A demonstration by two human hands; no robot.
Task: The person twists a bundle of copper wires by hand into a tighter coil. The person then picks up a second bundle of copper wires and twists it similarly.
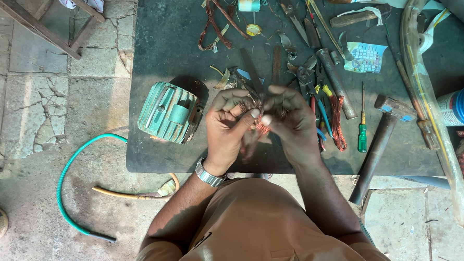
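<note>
Pinching a small tangle of copper wire [259, 115], the fingertips of both hands meet over the dark mat [165, 44]. Left hand [230, 124]: thumb and forefinger closed on the wire from 9 o'clock; a metal watch [209, 174] sits on the wrist. Right hand [290, 121]: fingers curled, thumb pressed to the same strands from 3 o'clock. The wire is thin and partly hidden; it may be a bundle rather than one strand. At 9 o'clock of the hands, a green motor housing [169, 112] lies on the mat. At 3 o'clock, just beside the right hand: pliers [313, 90], a copper coil [337, 121], then a green-handled screwdriver [362, 125] and a hammer [379, 145]. At 8 o'clock, off the mat, a green hose [67, 179] curves on the stone floor [32, 102].
</note>
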